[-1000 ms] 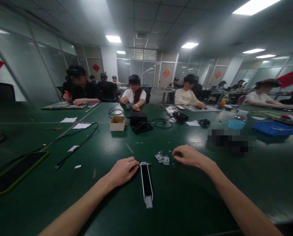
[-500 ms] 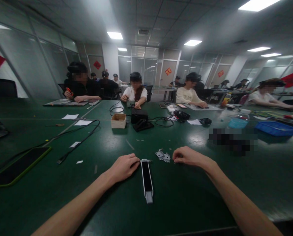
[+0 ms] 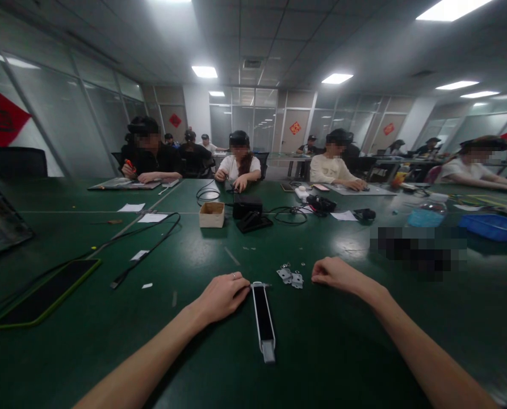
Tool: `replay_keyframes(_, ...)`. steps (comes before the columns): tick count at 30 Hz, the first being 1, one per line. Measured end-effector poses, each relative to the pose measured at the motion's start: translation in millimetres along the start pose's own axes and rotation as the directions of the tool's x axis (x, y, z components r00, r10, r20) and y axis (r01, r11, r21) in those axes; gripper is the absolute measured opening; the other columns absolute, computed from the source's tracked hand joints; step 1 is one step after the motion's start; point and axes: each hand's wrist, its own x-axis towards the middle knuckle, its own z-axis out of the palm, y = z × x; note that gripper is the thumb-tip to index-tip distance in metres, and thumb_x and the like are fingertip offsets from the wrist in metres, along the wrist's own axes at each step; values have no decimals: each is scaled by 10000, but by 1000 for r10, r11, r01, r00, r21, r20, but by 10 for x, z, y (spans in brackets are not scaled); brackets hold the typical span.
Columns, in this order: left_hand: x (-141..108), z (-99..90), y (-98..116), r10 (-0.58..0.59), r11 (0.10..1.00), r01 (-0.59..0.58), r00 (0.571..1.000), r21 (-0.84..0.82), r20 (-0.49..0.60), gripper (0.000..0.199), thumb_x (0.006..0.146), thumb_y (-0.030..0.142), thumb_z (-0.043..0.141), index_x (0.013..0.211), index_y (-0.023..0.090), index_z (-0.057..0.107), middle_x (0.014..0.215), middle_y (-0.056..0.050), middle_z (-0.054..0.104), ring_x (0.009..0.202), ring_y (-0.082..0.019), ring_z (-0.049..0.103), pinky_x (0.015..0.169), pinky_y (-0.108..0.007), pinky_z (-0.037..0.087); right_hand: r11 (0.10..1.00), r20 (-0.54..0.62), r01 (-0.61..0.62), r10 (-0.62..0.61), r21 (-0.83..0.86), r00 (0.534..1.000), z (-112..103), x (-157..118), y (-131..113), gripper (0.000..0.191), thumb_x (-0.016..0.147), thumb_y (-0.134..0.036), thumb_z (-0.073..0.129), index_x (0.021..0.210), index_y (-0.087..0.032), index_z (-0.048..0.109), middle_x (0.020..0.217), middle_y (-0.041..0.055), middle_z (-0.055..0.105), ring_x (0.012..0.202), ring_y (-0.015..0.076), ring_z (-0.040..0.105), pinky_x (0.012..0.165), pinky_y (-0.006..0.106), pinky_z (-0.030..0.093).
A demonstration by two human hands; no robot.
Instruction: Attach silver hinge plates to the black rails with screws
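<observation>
A long, narrow part [image 3: 263, 318] with a black face, white side rails and a grey end lies on the green table in front of me. My left hand [image 3: 224, 296] has its fingers bent and pressed together at the upper left corner of this part, where a thin metal pin [image 3: 268, 285] sticks out to the right. To the right sit small silver metal plates [image 3: 290, 278] with holes, and several tiny rings [image 3: 285, 265] behind them. Just beyond these, my right hand [image 3: 335, 273] rests with its fingertips pinched against the table; what is between them is hidden.
A phone [image 3: 44, 292] with a green edge and a black cable [image 3: 151, 245] lie left. Farther back stand a small open box [image 3: 212, 216] and a black device [image 3: 248, 210]. A blue tray [image 3: 494, 226] is at right. Several people sit across the table.
The whole view has shifted slightly, so everything appears a little lower and farther right. Both hands stay in about the same place beside the parts.
</observation>
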Motion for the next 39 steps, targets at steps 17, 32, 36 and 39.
replay_keyframes(17,-5,-37,35,-7,1000,6,1000,27,22,225,954,214,433,1050,156,629,932,-42,615,769,-145,592,672,-236,456,980,-271,185,-198,-73,942,92,-23,-263,128,786,-254,546,772,-156,627,656,12,615,566,126,542,548,240,417)
replay_keyframes(32,5,17,2,16,999,-16,1000,45,6,236,957,223,412,1016,161,631,899,-43,610,765,-152,593,688,-244,456,848,-274,529,-500,41,822,641,46,-623,197,919,-229,496,1038,-188,647,969,57,678,871,170,629,798,319,519)
replay_keyframes(36,1,-13,26,17,998,-17,1000,66,1,227,950,212,420,1000,162,636,885,-44,615,756,-152,596,679,-239,453,842,-261,534,-500,74,826,646,52,-615,172,912,-244,521,1029,-202,640,973,39,668,877,163,621,801,307,515)
replay_keyframes(39,-1,-19,31,13,998,-14,1000,65,6,222,950,210,428,1008,156,635,897,-45,619,764,-156,598,679,-244,453,855,-273,514,-478,74,835,646,55,-636,158,904,-221,520,1002,-189,640,935,40,659,821,156,618,736,289,520)
